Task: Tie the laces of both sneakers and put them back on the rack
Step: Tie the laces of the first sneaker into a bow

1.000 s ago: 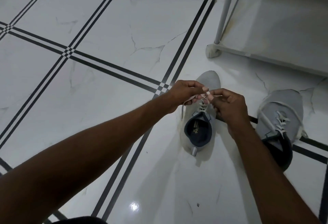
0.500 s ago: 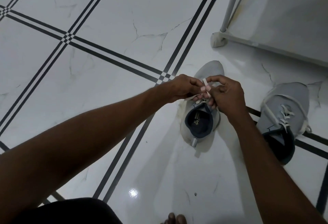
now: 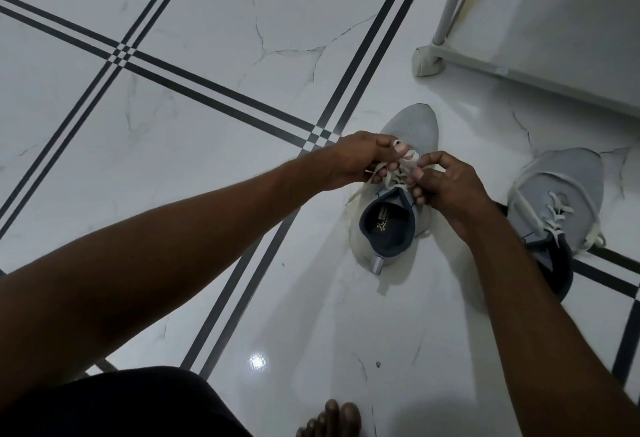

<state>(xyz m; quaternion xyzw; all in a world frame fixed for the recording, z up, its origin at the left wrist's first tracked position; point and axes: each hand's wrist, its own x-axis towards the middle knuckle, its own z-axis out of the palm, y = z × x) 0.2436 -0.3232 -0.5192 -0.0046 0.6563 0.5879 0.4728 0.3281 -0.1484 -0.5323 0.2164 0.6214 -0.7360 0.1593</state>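
A grey sneaker with a dark lining stands on the white floor, toe pointing away from me. Both hands work its white laces over the tongue. My left hand pinches a lace loop from the left. My right hand grips the other lace strand from the right. The second grey sneaker lies to the right, its laces loose and untied, partly behind my right forearm. The white rack stands at the upper right, its lowest shelf bare.
The floor is glossy white marble tile with black double stripes. My bare toes and a dark-clothed knee show at the bottom edge. The rack's corner foot rests just beyond the first sneaker's toe.
The view has tilted down, so my knee and toes came into frame. My hands have stayed on the laces, and the right hand has drawn slightly apart from the left.
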